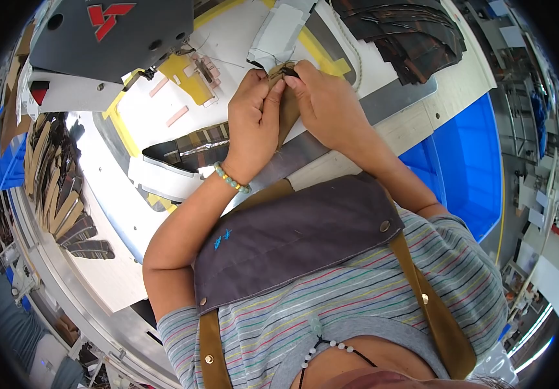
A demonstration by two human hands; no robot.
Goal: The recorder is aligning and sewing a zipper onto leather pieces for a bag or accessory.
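Left hand (253,126), right hand (332,107) pinching brown cloth (289,118) right of machine (110,58); you're seemingly mid-work, fabric pile (52,194) lying before machine.

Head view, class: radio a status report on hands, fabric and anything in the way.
Left hand and right hand: both pinching brown fabric. Fabric partly hidden by hands. White panel just beyond; no clear obstruction seen.

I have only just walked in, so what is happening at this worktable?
A person's left-hand grip and right-hand grip pinch the upper end of a tan fabric piece. A zippered plaid piece lies to their left. A dark machine housing is at upper left, and dark fabric pieces are piled at upper right.
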